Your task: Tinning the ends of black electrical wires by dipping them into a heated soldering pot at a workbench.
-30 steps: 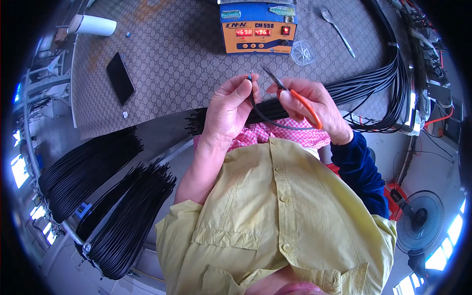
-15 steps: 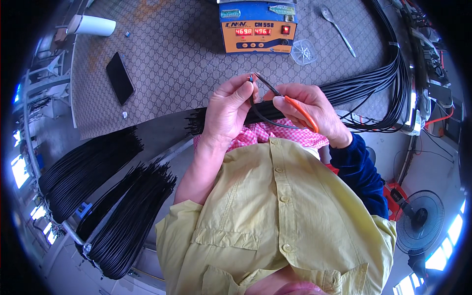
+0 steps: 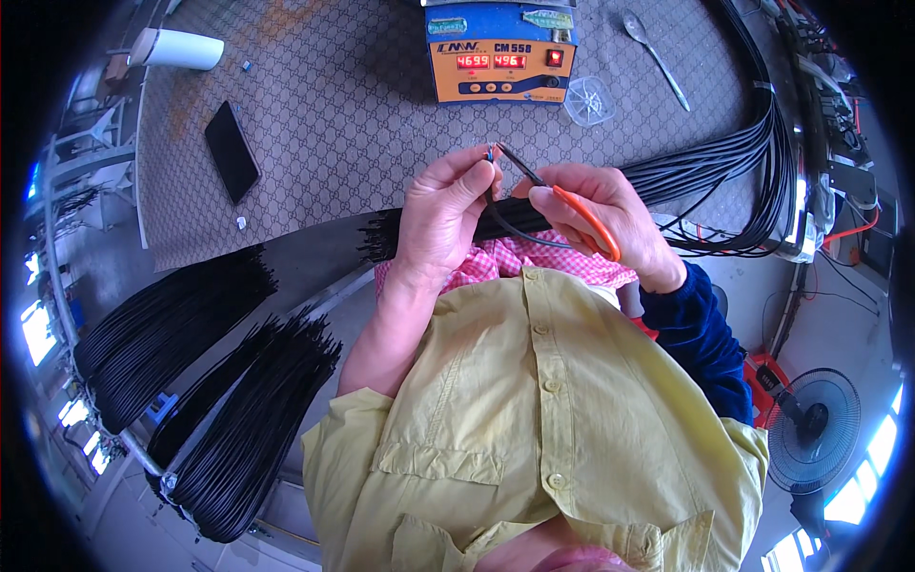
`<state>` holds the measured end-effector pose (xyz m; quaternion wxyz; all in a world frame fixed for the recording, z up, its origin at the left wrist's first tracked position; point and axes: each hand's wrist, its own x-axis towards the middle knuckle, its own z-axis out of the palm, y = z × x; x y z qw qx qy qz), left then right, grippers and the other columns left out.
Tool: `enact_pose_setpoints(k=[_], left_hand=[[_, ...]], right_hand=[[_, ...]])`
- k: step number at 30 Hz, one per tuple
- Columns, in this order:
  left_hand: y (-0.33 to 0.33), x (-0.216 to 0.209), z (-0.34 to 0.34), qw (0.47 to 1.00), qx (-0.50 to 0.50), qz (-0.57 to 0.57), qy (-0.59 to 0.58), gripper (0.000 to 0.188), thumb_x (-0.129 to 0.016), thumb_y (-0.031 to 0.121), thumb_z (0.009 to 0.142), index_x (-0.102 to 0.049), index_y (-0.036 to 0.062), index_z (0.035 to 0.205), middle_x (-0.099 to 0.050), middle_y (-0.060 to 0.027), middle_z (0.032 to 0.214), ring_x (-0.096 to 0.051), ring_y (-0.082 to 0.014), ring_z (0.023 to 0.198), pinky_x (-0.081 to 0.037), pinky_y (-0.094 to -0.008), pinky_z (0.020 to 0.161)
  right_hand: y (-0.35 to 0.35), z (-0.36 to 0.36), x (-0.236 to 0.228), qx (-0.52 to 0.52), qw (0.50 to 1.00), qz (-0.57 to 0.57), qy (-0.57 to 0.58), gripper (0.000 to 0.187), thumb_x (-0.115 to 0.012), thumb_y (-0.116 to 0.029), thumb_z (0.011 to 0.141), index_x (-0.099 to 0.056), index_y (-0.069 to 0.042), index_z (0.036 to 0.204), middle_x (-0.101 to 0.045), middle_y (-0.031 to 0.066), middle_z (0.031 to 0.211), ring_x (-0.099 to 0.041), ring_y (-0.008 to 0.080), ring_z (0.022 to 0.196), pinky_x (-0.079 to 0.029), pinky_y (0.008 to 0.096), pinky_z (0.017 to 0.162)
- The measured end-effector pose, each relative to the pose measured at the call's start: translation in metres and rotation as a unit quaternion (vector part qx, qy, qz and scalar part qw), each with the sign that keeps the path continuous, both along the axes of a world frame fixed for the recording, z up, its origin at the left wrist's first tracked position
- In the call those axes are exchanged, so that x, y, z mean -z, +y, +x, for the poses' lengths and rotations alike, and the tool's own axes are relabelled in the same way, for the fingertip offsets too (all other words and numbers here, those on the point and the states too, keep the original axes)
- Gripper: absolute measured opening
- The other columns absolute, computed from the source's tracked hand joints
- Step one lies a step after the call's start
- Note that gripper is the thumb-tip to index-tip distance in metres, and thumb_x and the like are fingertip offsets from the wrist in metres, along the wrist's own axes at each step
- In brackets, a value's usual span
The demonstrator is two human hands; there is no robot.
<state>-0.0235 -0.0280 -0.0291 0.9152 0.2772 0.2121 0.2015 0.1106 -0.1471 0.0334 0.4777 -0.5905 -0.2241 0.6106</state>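
Observation:
My left hand (image 3: 440, 212) pinches the end of a thin black cable (image 3: 515, 230) between thumb and fingertips. Small coloured wires, one of them bluish, stick out at that end. Closed around orange-handled scissors (image 3: 593, 225), my right hand (image 3: 620, 205) holds their dark blades up to the left, with the tips beside the wire ends. Whether the blades touch the wires is too small to tell. The cable curves down and right below my hands, across a bundle of black cables (image 3: 701, 162) lying along the table's near edge.
On the patterned tabletop (image 3: 334, 114) stand a blue-and-orange soldering station (image 3: 500, 67) and a small clear dish (image 3: 589, 101). A spoon (image 3: 656, 59), a phone (image 3: 233, 153) and a white cup (image 3: 181, 50) lie there too. Black cable bundles (image 3: 253, 429) hang at left; a fan (image 3: 813, 429) is at right.
Both hands stay almost in place. The wire end and the scissors' tips have shifted very slightly to the right.

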Motion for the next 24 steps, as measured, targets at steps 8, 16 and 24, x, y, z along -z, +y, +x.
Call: enact_pose_setpoints(k=[8, 16, 24], left_hand=[[0.0, 0.0, -0.001, 1.0, 0.0, 0.005, 0.009, 0.021, -0.06, 0.008, 0.078, -0.058, -0.0008, 0.098, -0.059, -0.0062, 0.079, -0.053, -0.0121, 0.07, -0.044, -0.0235, 0.068], [0.001, 0.002, -0.001, 1.0, 0.0, 0.006, 0.016, 0.021, -0.06, 0.007, 0.078, -0.058, -0.0009, 0.098, -0.059, -0.0061, 0.079, -0.054, -0.012, 0.069, -0.044, -0.0235, 0.068], [0.001, 0.001, 0.0, 1.0, 0.007, 0.0, 0.018, 0.02, -0.059, 0.01, 0.08, -0.058, -0.0002, 0.097, -0.059, -0.0055, 0.08, -0.053, -0.0117, 0.068, -0.044, -0.0233, 0.067]], right_hand=[[0.003, 0.0, -0.004, 0.0, 1.0, -0.009, -0.023, 0.026, -0.055, -0.027, 0.084, -0.059, -0.001, 0.084, -0.042, -0.0068, 0.058, -0.037, 0.0008, 0.053, -0.032, 0.0172, 0.047], [0.003, 0.002, -0.002, -0.019, 0.998, -0.011, -0.057, 0.025, -0.055, -0.026, 0.084, -0.059, -0.001, 0.085, -0.043, -0.0063, 0.058, -0.038, 0.0007, 0.054, -0.033, 0.0178, 0.047], [0.002, -0.001, 0.018, -0.007, 0.983, 0.067, -0.173, 0.025, -0.055, -0.024, 0.084, -0.058, 0.001, 0.086, -0.047, 0.0003, 0.059, -0.041, 0.0049, 0.055, -0.036, 0.0218, 0.049]])
